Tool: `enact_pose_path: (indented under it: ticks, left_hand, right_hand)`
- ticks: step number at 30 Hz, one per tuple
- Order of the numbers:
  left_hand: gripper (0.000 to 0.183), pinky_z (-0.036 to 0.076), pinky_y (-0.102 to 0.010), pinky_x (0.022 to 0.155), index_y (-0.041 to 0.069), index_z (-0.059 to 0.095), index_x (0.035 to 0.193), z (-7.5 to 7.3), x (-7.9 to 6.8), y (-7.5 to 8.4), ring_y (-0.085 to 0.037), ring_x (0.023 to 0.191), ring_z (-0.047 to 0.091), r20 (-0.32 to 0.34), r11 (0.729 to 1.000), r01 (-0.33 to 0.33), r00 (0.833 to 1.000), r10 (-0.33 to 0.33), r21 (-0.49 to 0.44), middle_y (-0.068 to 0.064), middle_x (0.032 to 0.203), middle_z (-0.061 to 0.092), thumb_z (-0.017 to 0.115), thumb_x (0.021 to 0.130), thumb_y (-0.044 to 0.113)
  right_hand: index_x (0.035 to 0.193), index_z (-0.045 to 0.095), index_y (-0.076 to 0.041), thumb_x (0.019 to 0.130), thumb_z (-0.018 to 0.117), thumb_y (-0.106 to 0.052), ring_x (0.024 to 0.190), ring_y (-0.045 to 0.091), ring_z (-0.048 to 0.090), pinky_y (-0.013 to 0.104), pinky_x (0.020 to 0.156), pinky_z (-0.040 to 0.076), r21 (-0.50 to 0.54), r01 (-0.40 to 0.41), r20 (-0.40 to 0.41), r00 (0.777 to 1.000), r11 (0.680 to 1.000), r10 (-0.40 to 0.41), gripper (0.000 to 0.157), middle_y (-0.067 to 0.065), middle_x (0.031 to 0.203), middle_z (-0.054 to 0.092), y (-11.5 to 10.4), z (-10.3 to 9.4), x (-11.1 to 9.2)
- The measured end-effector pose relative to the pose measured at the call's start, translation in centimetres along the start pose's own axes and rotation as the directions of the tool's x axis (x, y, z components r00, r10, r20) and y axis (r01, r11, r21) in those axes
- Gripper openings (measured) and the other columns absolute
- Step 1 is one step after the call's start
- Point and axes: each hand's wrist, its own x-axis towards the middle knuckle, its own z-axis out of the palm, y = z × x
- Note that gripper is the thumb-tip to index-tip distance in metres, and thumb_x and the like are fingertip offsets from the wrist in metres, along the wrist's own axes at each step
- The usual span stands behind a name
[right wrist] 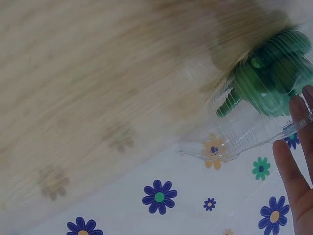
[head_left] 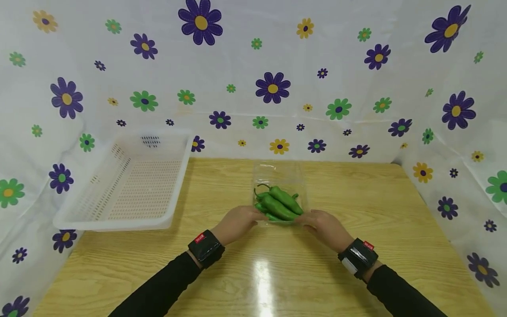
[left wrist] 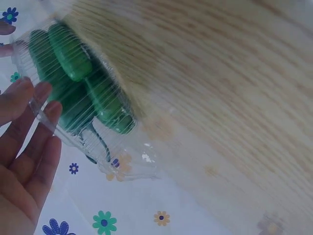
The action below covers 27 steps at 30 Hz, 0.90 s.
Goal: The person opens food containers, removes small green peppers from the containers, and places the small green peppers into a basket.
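Note:
Several green peppers (head_left: 279,207) lie piled in a clear, ribbed plastic box (head_left: 279,169) on the table, its see-through back part reaching away from me. At the box's near left corner, my left hand (head_left: 239,222) holds the edge between thumb and fingers. My right hand (head_left: 326,226) grips the near right corner. In the left wrist view the left hand's bent fingertips (left wrist: 53,111) lie along the box's rim. The right wrist view shows right-hand fingers (right wrist: 288,164) on both sides of the clear rim, with part of that hand out of frame.
A white perforated plastic basket (head_left: 160,222) stands at the left of the wooden table (head_left: 356,189). Flower-printed white cloth (head_left: 245,57) rises behind the table and along both sides. A bright reflection lies on the tabletop between my forearms.

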Motion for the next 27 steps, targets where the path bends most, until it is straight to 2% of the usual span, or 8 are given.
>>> enact_pose_path:
  ticks: [3, 11, 15, 18, 23, 25, 27]
  left_hand:
    - [0.036, 0.054, -0.026, 0.081, 0.019, 0.071, 0.108, -0.7, -0.7, 0.5, -0.013, 0.096, 0.066, 0.045, 1.000, 0.004, 0.999, -0.004, -0.005, 0.002, 0.103, 0.071, 0.073, 0.076, 0.004]
    - [0.034, 0.054, -0.022, 0.078, 0.017, 0.072, 0.107, -2.4, -2.1, 2.0, -0.012, 0.093, 0.066, 0.174, 0.999, -0.007, 0.985, 0.013, -0.033, 0.004, 0.103, 0.072, 0.075, 0.075, 0.005]
    - [0.032, 0.053, -0.021, 0.079, 0.016, 0.072, 0.106, -2.8, -2.6, 2.4, -0.011, 0.093, 0.066, 0.211, 0.998, -0.009, 0.977, 0.020, -0.054, 0.004, 0.103, 0.072, 0.075, 0.076, 0.007]
    - [0.031, 0.053, -0.020, 0.078, 0.015, 0.072, 0.106, -3.0, -2.8, 2.5, -0.011, 0.092, 0.067, 0.225, 0.997, -0.005, 0.974, 0.022, -0.074, 0.003, 0.101, 0.072, 0.074, 0.076, 0.006]
    - [0.023, 0.052, -0.018, 0.074, 0.015, 0.072, 0.103, -3.2, -2.6, 2.4, -0.009, 0.087, 0.066, 0.255, 0.993, -0.001, 0.967, 0.030, -0.114, 0.003, 0.098, 0.072, 0.072, 0.081, 0.013]
    - [0.017, 0.051, -0.017, 0.072, 0.016, 0.072, 0.101, -3.1, -2.1, 2.4, -0.007, 0.084, 0.065, 0.242, 0.993, -0.010, 0.970, 0.038, -0.116, 0.004, 0.095, 0.071, 0.069, 0.084, 0.019]
    - [0.016, 0.050, -0.018, 0.073, 0.016, 0.071, 0.099, -2.8, -1.3, 2.6, -0.006, 0.083, 0.063, 0.199, 0.997, -0.034, 0.979, 0.048, -0.073, 0.005, 0.094, 0.070, 0.067, 0.086, 0.024]
  right_hand:
    - [0.098, 0.073, -0.013, 0.074, 0.074, 0.003, 0.084, 0.012, 0.068, 0.029, 0.075, 0.056, 0.006, 0.021, -0.030, 0.999, 1.000, -0.021, 0.029, -0.001, 0.093, 0.074, -0.7, 0.1, -0.2]
    - [0.094, 0.075, -0.012, 0.074, 0.073, 0.003, 0.079, 0.011, 0.068, 0.034, 0.079, 0.056, -0.006, 0.022, -0.003, 1.000, 1.000, -0.022, 0.025, -0.002, 0.087, 0.074, -3.0, -0.3, -0.5]
    - [0.093, 0.075, -0.014, 0.075, 0.072, 0.003, 0.074, 0.010, 0.066, 0.028, 0.071, 0.055, -0.017, 0.008, 0.016, 1.000, 1.000, -0.008, 0.025, -0.002, 0.084, 0.074, -4.0, -0.4, -0.7]
    - [0.093, 0.075, -0.013, 0.075, 0.072, 0.003, 0.072, 0.009, 0.065, 0.025, 0.068, 0.054, -0.018, 0.011, 0.027, 1.000, 1.000, -0.011, 0.024, -0.002, 0.083, 0.073, -4.5, -0.5, -0.7]
    - [0.092, 0.075, -0.013, 0.074, 0.074, 0.001, 0.075, 0.010, 0.067, 0.028, 0.073, 0.055, -0.030, 0.025, 0.038, 0.999, 0.999, -0.024, 0.023, -0.002, 0.084, 0.074, -4.9, -0.9, -0.6]
    - [0.092, 0.075, -0.014, 0.073, 0.074, 0.000, 0.075, 0.010, 0.067, 0.028, 0.072, 0.054, -0.034, 0.025, 0.050, 0.998, 0.999, -0.023, 0.023, -0.003, 0.084, 0.074, -4.9, -1.1, -0.5]
    - [0.091, 0.075, -0.014, 0.072, 0.075, -0.001, 0.074, 0.010, 0.067, 0.028, 0.071, 0.054, -0.036, 0.025, 0.066, 0.998, 0.999, -0.022, 0.023, -0.003, 0.083, 0.074, -4.9, -1.3, -0.5]
